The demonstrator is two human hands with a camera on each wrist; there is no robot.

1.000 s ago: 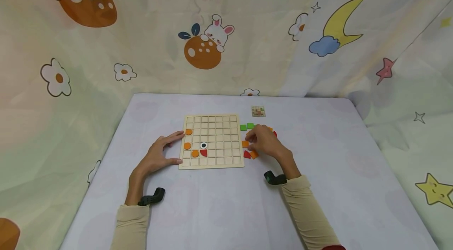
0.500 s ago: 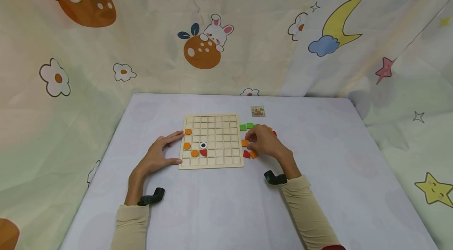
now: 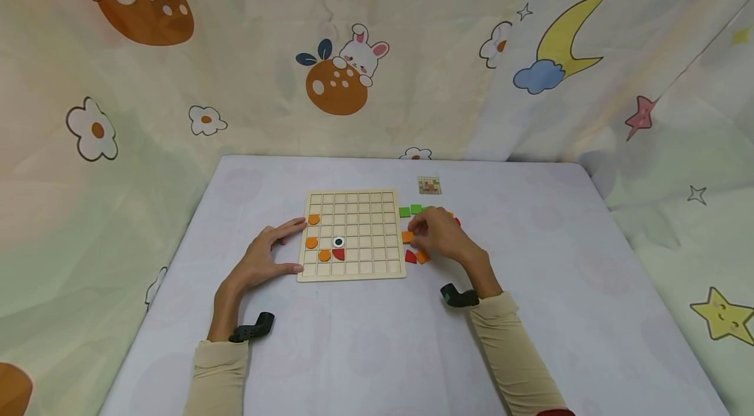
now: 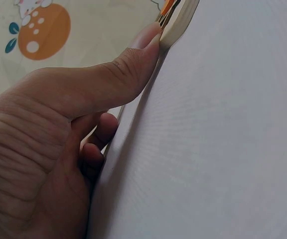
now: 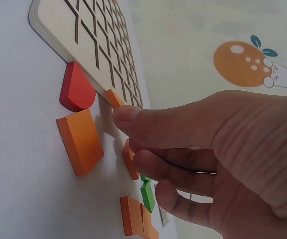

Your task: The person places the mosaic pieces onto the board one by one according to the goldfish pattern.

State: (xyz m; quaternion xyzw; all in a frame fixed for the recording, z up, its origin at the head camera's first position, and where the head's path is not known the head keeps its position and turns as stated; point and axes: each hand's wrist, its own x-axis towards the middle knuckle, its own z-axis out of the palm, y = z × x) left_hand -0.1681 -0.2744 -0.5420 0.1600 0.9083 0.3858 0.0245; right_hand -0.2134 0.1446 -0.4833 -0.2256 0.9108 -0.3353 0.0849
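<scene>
A wooden grid board (image 3: 371,226) lies on the white table. My left hand (image 3: 261,260) steadies its left edge, thumb and index finger spread apart along it; in the left wrist view the thumb (image 4: 128,69) touches the board's rim. At the board's right side, my right hand (image 3: 444,233) pinches an orange tile (image 5: 112,98) between thumb and fingers, tilted up off the table. On the grid sit several orange round pieces (image 3: 311,242), a red quarter-round piece (image 3: 338,254) and a white disc with a black dot (image 3: 338,242).
Near my right hand lie a red rounded piece (image 5: 77,87), another orange tile (image 5: 81,142) and green tiles (image 3: 404,212). Behind them is a small pattern card (image 3: 430,185). A printed cloth (image 3: 253,43) hangs past the table's far edge.
The orange tile at my right fingertips has shifted slightly away from me. My left hand and the board stay as they were.
</scene>
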